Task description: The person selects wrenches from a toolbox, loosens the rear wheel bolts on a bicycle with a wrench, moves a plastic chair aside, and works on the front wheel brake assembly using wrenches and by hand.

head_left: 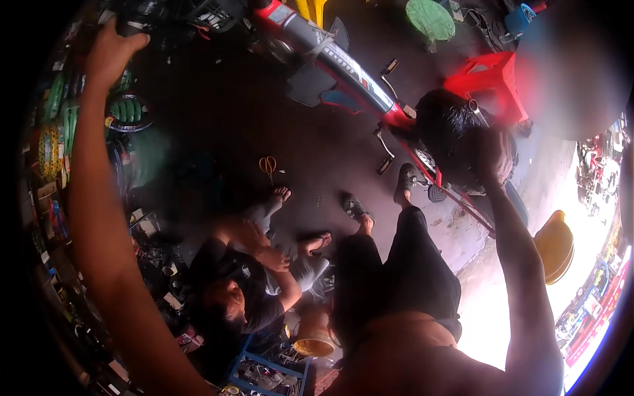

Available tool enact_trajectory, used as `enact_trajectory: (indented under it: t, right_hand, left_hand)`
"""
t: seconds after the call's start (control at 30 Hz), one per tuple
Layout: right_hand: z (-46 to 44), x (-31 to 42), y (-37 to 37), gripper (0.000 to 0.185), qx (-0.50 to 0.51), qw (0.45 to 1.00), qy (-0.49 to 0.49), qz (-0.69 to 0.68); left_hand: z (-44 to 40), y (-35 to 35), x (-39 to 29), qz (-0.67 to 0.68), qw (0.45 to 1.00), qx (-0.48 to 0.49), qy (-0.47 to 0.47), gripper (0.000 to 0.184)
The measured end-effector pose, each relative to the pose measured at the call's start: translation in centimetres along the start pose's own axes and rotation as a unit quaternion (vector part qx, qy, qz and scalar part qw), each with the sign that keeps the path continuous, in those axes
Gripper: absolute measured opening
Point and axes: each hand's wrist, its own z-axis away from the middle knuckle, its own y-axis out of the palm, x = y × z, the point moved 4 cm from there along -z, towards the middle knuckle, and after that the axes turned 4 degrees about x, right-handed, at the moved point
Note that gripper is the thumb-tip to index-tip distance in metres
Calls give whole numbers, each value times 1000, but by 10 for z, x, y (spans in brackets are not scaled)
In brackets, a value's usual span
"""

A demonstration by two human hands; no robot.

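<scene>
My left hand (111,54) reaches up to the top left, its fingers closed round a dark object (137,18) too dim to name. On the right, my right hand (494,155) is closed beside a black seat (444,119) on a red and grey bicycle (360,76). A metal wrench (478,112) sticks out above this hand, its ring end toward the seat. The bicycle's frame runs diagonally from the top middle to the lower right.
A seated person (228,290) is at lower left, near a blue rack (267,376) and a tan bucket (314,336). Scissors (267,166) lie on the floor. A red stool (489,79) stands behind the seat; tires (129,112) line the left.
</scene>
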Motion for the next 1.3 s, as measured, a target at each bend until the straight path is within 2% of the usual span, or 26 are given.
enact_trajectory:
  t: [0.07,0.13,0.2,0.23,0.27,0.33,0.37,0.4,0.43,0.47,0.5,0.57,0.6,0.67,0.73,0.8,0.87,0.97,1.0,1.07,1.1,1.13,1.17,1.2,1.27,1.3]
  right_hand:
    - [-1,4,-4,20,-4,1000,-6,5]
    - [0,12,-8,18,-9,1000,-3,4]
    - [0,13,-12,18,-2,1000,-16,-4]
    - [1,10,-11,17,-6,999,-38,-18]
    - [1,9,-11,17,-17,999,-45,-21]
    - [0,7,-9,16,-43,997,-58,-28]
    - [0,6,-9,16,-27,998,-41,-49]
    - [1,7,-10,16,-25,996,-53,-65]
    - [1,9,-14,16,-27,996,-52,-74]
    - [2,9,-17,15,-28,995,-51,-81]
    - [1,5,-11,15,-26,995,-51,-86]
    - [0,0,-10,17,-30,995,-49,-80]
    - [-1,-1,-9,17,-26,996,-46,-76]
    - [1,-3,-10,19,-25,996,-39,-77]
    - [2,-8,-8,20,-31,995,-51,-81]
    - [1,-14,-11,23,7,991,-47,-123]
    - [5,-19,-32,24,30,967,-63,-244]
    - [48,-22,-74,25,126,932,-52,-335]
    - [73,-25,-74,29,125,900,-133,-395]
    - [142,-31,-54,33,320,734,-47,-597]
    - [183,-22,-71,32,449,680,2,-580]
    - [223,-24,-56,33,536,606,53,-585]
    - [261,-21,-60,33,560,575,67,-593]
    - [294,-21,-65,31,586,568,84,-572]
    - [351,-27,-51,32,618,536,117,-563]
    - [366,-29,-46,32,631,527,108,-559]
  left_hand:
    - [12,-23,-28,-75,997,22,-13,80]
    - [17,-25,-30,-99,988,-98,74,78]
    - [34,-36,-52,-20,997,-71,-18,89]
    - [40,-32,-56,-41,994,-95,-35,88]
    - [53,-37,-69,27,994,-73,-77,88]
    - [76,-21,-72,-50,974,-220,24,79]
    - [106,-19,-97,-2,965,-260,42,78]
    - [140,-15,-129,13,978,-206,-29,71]
    - [179,-4,-159,128,979,-148,-55,73]
    - [223,-5,-199,202,971,-33,-123,68]
    - [277,35,-228,285,953,-63,-83,61]
    - [390,76,-303,441,864,94,-224,30]
    - [441,77,-336,433,861,140,-228,21]
    - [514,45,-388,451,832,223,-235,25]
    - [594,48,-431,482,800,273,-232,25]
    - [623,5,-453,465,793,308,-244,27]
    - [653,-18,-471,453,803,292,-254,28]
    - [688,-19,-501,471,825,194,-245,27]
    - [697,-20,-513,481,828,163,-236,27]
    - [694,-33,-532,416,889,130,-143,30]
    - [689,-41,-536,513,813,150,-232,31]
    - [681,-59,-544,600,718,166,-311,31]
    - [684,-66,-558,675,607,178,-380,32]
    - [703,-51,-577,742,527,131,-393,29]
    - [742,-36,-600,736,498,197,-414,36]
    - [755,-45,-601,733,477,205,-439,32]
